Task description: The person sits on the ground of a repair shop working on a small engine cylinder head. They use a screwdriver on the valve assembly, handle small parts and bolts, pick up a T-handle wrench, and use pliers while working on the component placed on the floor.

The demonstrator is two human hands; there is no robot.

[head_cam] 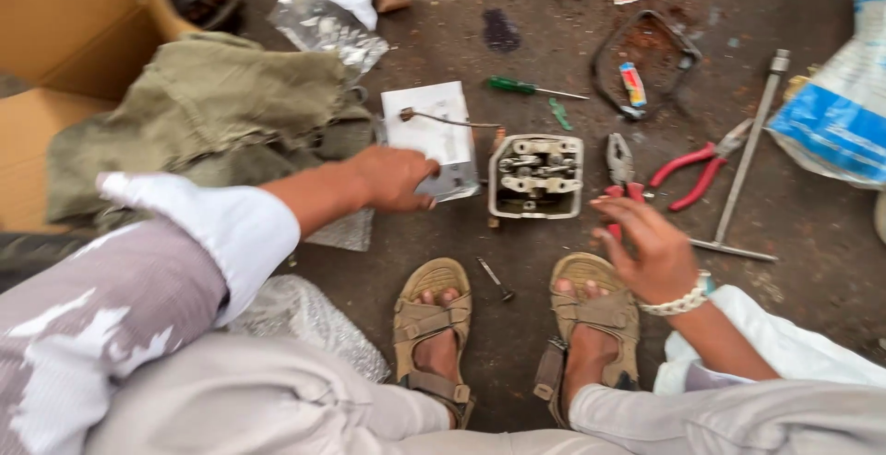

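A metal engine cylinder head (536, 176) lies on the dirty floor in front of my sandalled feet. My left hand (392, 178) rests on the near corner of a white box (432, 134) just left of it, fingers curled on the box's edge. A bent metal rod (449, 121) lies on top of the box. My right hand (648, 247) hovers open to the right of the cylinder head, fingers spread, next to red-handled pliers (620, 173) and holding nothing.
A second pair of red-handled pliers (694, 171), a long T-handled wrench (744, 169), a green screwdriver (531, 89), a small bolt (496, 278) and a black gasket ring (646, 63) lie around. Olive cloth (198, 113) and cardboard (55, 40) sit left.
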